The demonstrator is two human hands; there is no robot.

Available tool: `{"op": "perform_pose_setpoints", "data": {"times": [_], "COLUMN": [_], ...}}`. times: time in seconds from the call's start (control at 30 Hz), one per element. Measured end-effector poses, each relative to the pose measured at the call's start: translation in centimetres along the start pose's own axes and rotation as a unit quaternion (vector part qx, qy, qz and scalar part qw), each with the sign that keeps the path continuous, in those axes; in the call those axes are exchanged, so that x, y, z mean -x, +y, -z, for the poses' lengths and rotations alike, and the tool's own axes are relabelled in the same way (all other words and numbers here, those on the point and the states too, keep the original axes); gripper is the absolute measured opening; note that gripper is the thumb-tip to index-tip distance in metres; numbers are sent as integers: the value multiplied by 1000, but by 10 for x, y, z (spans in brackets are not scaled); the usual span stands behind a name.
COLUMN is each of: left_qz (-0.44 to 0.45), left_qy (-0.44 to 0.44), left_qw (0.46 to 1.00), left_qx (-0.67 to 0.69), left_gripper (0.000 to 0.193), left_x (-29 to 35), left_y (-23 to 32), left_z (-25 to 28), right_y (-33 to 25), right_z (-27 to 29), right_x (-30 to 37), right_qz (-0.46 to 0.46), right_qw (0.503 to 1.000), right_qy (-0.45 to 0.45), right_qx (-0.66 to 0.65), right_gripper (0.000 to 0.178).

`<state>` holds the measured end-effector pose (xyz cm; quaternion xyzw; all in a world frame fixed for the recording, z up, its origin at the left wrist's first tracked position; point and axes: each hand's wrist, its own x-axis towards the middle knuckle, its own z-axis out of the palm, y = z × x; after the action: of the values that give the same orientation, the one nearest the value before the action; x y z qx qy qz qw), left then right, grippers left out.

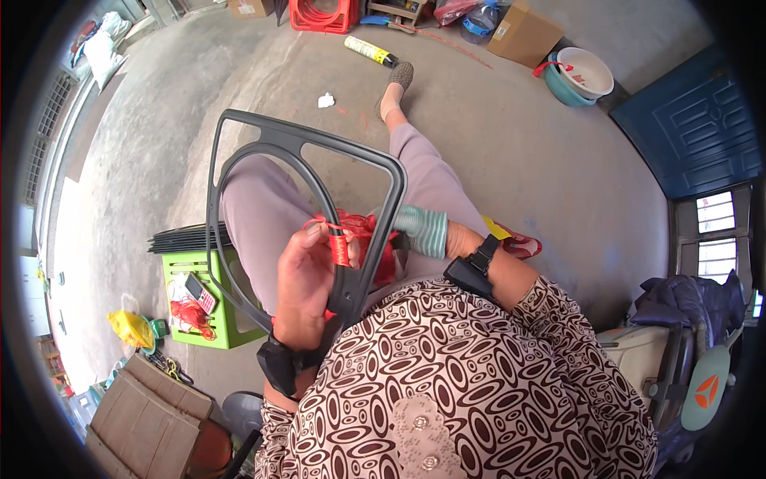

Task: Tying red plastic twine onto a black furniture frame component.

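A black plastic frame point(391, 164), squarish outside with a round inner ring, stands tilted over my lap. My bare left hand point(306, 275) is closed round the lower part of the ring, its thumb beside a tight wrap of red cord point(340, 249). On the other side, my right hand point(423, 230) wears a grey-green striped glove and is closed at a loose bundle of the same cord. The frame's edge and the bundle partly hide the gloved fingertips.
At my left a green plastic stool point(211, 327) carries a calculator point(200, 292), red cord and a stack of black frames point(187, 238). A yellow-labelled can point(370, 52) lies by my outstretched foot. Basins point(576, 76) and a cardboard box point(524, 33) stand at the far right.
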<state>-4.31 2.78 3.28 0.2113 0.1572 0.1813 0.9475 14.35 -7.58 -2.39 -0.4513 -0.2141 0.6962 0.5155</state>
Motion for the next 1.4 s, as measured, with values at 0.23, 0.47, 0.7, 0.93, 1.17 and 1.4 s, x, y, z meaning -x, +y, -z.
{"op": "perform_pose_setpoints", "data": {"times": [0.23, 0.47, 0.7, 0.93, 1.17, 1.4], "left_qz": [1, 1, 43, 10, 15, 18], "left_qy": [62, 118, 76, 90, 63, 57], "left_qw": [997, 991, 995, 988, 983, 981], "left_qx": [-53, -63, -57, -128, -172, -186], "left_gripper": [33, 31, 33, 7, 11, 9], "left_x": [-4, -5, -10, -14, -14, -13], "left_y": [-3, -7, -12, -27, -28, -35], "left_z": [-5, 1, 4, -3, 1, -3], "right_y": [-6, -34, -30, -25, -41, -42], "right_z": [68, 121, 206, 225, 74, -2], "right_x": [0, 76, 169, 207, 130, 45], "right_qz": [74, 125, 408, 226, 46, 69], "right_qw": [933, 894, 837, 810, 966, 984], "right_qy": [166, 345, 303, 505, 253, 85], "right_qx": [-310, -257, -204, -194, -40, 142], "right_gripper": [37, 44, 36, 33, 40, 42]}}
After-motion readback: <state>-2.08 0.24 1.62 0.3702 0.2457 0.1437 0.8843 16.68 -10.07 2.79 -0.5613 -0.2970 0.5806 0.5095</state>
